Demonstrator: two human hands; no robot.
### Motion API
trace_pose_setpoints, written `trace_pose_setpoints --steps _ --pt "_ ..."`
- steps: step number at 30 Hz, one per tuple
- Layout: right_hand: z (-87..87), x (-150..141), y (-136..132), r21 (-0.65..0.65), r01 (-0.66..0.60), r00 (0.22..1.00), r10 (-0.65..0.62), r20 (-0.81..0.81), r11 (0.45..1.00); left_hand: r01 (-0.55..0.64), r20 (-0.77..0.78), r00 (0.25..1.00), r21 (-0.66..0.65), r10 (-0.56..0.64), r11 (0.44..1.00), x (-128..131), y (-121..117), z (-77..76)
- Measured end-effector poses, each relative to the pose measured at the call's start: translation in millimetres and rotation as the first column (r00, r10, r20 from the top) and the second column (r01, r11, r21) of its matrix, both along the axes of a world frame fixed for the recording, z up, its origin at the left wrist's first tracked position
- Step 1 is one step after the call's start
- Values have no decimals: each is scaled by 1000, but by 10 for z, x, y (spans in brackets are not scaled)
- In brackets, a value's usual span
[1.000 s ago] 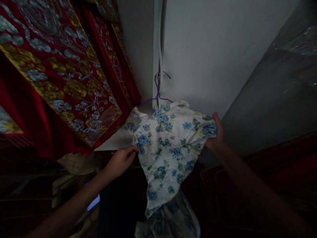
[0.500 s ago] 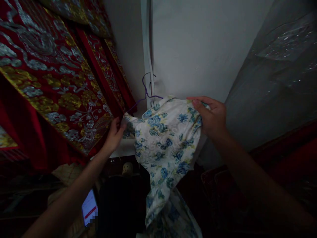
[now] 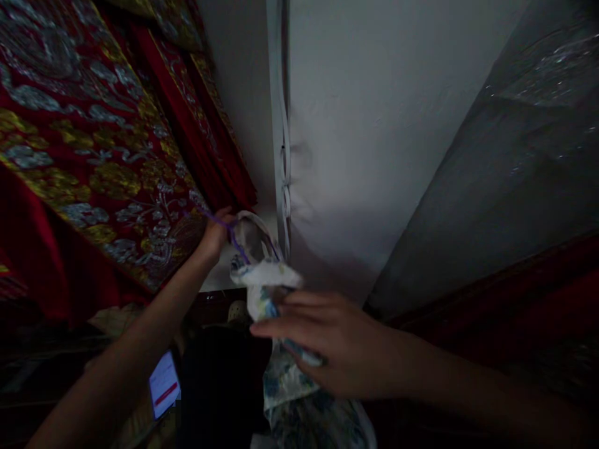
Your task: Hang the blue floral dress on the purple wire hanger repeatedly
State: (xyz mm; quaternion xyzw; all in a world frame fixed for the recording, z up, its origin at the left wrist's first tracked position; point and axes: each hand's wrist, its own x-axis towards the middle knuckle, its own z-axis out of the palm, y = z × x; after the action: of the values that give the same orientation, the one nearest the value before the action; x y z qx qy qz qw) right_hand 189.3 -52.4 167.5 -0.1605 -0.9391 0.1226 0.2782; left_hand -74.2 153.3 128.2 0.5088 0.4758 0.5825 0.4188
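A white garment with blue and green flowers (image 3: 290, 380) hangs down in front of me, gathered narrow at its upper part. The purple clothes hanger (image 3: 238, 242) shows at its neck opening, turned so that its hook reaches to the left. My left hand (image 3: 218, 236) is closed round the hanger beside the neckline. Lower down on the right, my right hand (image 3: 332, 340) has its fingers laid across the gathered cloth, with fabric between fingers and thumb. Some blur covers the hanger and this hand.
Red cloth with gold and silver embroidery (image 3: 116, 168) hangs on the left. Ahead is a pale wall (image 3: 365, 112) with a white cable (image 3: 284, 125). Clear plastic sheeting (image 3: 538, 93) covers the right. Below are a lit phone (image 3: 163, 383) and a beige shoe (image 3: 237, 310).
The garment was spread wide between both hands; now it is bunched and lower. My right hand has moved down and left. The hanger has tipped left, and my left hand now grips it.
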Motion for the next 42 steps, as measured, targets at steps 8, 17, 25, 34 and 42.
trace_pose_setpoints --steps 8,17,25,34,42 --pt "-434 -71 -208 167 -28 999 23 28 986 176 40 984 -297 -172 939 75 -338 -301" --pt "-433 231 -8 102 168 883 -103 -458 981 160 -31 987 126 -157 979 103 -835 -410" --pt "-274 31 -31 86 -266 906 280 -316 960 277 132 906 532 -401 800 479 -981 -2" --pt "-731 436 1157 -750 80 721 -557 -412 657 400 426 697 435 -576 806 669 -1358 597" --pt "-580 660 957 -877 -222 304 -825 -477 426 532 388 708 256 -590 807 506 -1142 427"
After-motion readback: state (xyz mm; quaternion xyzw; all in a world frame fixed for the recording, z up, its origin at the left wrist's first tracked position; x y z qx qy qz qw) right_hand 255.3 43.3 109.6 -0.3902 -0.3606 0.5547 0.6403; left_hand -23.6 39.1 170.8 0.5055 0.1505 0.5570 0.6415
